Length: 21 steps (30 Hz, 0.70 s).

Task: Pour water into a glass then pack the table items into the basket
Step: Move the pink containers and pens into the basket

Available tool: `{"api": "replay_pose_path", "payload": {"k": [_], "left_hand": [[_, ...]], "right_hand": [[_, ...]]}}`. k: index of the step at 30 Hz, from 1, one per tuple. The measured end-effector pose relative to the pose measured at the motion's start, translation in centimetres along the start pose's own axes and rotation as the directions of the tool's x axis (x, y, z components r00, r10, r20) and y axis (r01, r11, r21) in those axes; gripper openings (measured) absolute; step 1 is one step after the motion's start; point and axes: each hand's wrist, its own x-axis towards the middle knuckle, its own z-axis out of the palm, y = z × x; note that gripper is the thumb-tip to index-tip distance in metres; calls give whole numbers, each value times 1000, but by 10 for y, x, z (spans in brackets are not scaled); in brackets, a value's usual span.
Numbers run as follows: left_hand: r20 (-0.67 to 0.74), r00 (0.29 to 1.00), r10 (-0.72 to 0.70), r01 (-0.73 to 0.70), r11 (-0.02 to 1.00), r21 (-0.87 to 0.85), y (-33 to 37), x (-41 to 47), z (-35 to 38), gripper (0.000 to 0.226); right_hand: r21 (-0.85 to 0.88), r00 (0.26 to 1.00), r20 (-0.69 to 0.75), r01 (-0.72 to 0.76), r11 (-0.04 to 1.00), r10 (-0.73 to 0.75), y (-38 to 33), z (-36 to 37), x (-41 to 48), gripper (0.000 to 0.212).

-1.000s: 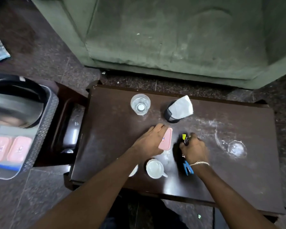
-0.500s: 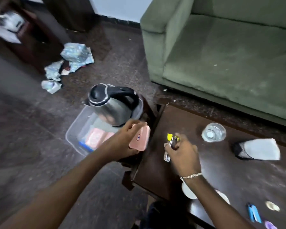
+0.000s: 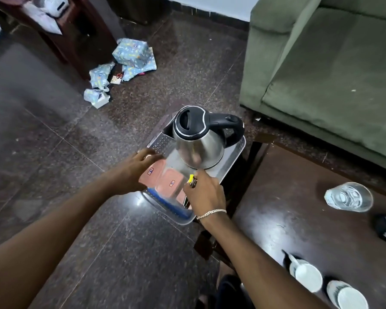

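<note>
Over a clear plastic basket on the floor beside a dark table, a person is packing. The left hand lowers a pink case, gripped at its edge, beside another pink case already inside. The right hand is closed around a small yellow-tipped item at the basket's near rim. A steel kettle sits inside. The glass of water stands on the table with two white cups. Likely next: release both, then fetch those.
</note>
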Motion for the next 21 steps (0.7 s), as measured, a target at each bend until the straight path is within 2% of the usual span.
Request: {"api": "replay_pose_path", "payload": {"k": [5,10,13,17,21], "left_hand": [[-23,997,77,-69,968,239,-20,13,7,97],[11,999,46,-46,894,446,-24,22,18,96],[11,999,42,-42,878,477,-25,28,22,93],[14,999,40,-42,871,490,-27,32,22,100],[33,997,69,-76,903,423,-31,31,19,108]], "right_hand": [[-74,997,33,-70,995,72,1,19,19,18],[-141,995,43,-86,986,93,1,33,23,17],[-147,995,42,-83,986,90,4,36,24,18],[-121,994,70,-77,990,86,10,35,22,23],[-91,995,81,-47,995,54,12,31,18,29]]}}
